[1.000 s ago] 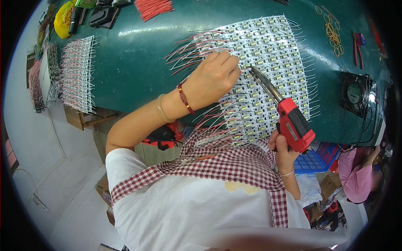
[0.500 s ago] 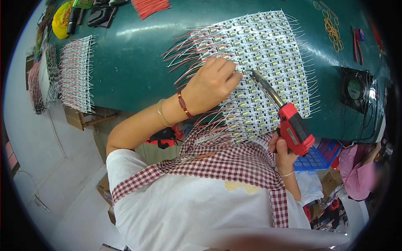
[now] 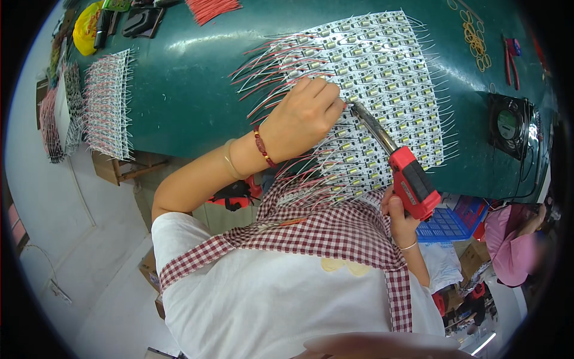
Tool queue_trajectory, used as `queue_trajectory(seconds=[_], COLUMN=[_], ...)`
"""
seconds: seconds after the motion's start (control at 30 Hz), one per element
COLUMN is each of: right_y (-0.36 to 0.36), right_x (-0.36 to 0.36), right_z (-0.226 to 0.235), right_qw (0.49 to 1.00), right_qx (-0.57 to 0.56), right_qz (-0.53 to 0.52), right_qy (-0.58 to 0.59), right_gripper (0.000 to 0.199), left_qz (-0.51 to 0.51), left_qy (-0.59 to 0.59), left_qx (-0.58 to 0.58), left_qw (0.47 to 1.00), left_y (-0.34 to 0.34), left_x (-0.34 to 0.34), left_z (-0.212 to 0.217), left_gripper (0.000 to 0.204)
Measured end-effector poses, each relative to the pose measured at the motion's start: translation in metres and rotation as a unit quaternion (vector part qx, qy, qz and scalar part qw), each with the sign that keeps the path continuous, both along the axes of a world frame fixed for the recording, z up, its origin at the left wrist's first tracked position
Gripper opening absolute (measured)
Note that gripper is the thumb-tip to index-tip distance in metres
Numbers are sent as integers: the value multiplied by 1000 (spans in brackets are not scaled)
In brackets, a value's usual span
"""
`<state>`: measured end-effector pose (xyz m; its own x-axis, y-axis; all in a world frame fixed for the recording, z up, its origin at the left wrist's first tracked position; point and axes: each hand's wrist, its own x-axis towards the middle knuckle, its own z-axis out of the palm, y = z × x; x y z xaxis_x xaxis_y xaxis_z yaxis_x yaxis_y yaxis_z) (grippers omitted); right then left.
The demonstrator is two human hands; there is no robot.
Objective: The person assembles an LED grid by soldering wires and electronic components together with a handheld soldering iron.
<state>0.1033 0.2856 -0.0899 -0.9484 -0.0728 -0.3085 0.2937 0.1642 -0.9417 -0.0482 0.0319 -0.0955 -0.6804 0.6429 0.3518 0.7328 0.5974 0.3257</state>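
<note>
Circuit-board panel [image 3: 388, 66] on the desk [image 3: 197, 84], iron tip beside pinched fingers

Lies on the green surface directly ahead of the body, near end close to the checked apron [image 3: 323, 233]; cannot tell whether touching. Points away from the body, long axis from near end to far end, leaning slightly. Shows red and white wires [image 3: 269, 60] fanning off the left side, short pale ends off the right.

Left hand [image 3: 308, 113]: over the panel's left-middle part, thumb and fingers pressed together in a pinch; cannot tell on what. Right hand [image 3: 402, 222]: wrapped round the handle of the red soldering gun [image 3: 414, 182], tip aimed far-left, just beside the left fingertips [image 3: 341, 106].

Risks, judged: burn to those fingertips after a small slip of either hand, given a probably hot tip. Possible solder bridge between neighbouring contacts, owing to tight packing. Possible snag of loose wires on the beaded bracelet [image 3: 263, 145], with a shifted joint as result. Possible nudge of the whole panel from leaning in.
</note>
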Motion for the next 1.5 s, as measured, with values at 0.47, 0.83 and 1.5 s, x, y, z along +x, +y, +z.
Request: queue_trajectory(seconds=[0.47, 0.83, 1.5], right_y=[-2, 5, 8], right_x=[-3, 10, 16], right_z=[14, 10, 5], right_qw=[998, 998, 999], right_qx=[-42, -53, -48], right_qz=[-28, -30, -15], right_qy=[23, -10, 9], right_gripper=[54, 49, 54], left_qz=[-13, -4, 11], left_qy=[64, 41, 44], left_qx=[-52, -30, -51], left_qw=[997, 999, 998], left_y=[0, 6, 9], left_x=[-1, 16, 16], left_z=[4, 1, 4], left_gripper=[10, 15, 13])
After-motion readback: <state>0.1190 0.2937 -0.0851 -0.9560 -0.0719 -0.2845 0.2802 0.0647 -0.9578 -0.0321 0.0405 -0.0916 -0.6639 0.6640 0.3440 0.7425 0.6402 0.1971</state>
